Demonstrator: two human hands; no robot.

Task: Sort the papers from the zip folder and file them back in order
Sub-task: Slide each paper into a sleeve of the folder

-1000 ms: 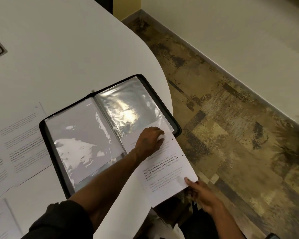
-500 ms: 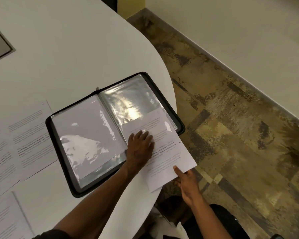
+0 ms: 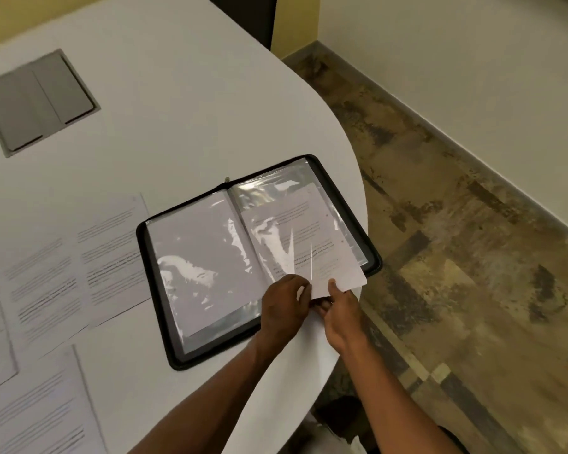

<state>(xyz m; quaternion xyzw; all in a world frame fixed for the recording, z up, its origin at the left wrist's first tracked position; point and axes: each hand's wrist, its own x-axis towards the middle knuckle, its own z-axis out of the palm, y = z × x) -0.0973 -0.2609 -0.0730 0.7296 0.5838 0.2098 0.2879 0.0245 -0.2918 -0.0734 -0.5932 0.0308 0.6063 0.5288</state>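
A black zip folder (image 3: 154,290) lies open near the table's right edge, showing clear plastic sleeves. A printed sheet (image 3: 309,237) sits most of the way inside the right-hand sleeve, with its near end sticking out towards me. My left hand (image 3: 284,306) pinches the sleeve's near edge beside the sheet. My right hand (image 3: 340,309) holds the sheet's near edge, thumb on top. The left-hand sleeve (image 3: 197,263) holds a blank-looking page.
Several printed papers (image 3: 79,273) lie spread on the white table (image 3: 177,109) left of the folder, more at the bottom left. A grey hatch (image 3: 40,99) is set into the table at the far left. Patterned floor lies right of the curved table edge.
The sheet has slid further up into the right-hand sleeve. My left hand has moved from pressing flat on the sheet to its near edge, and my right hand has come up to meet it.
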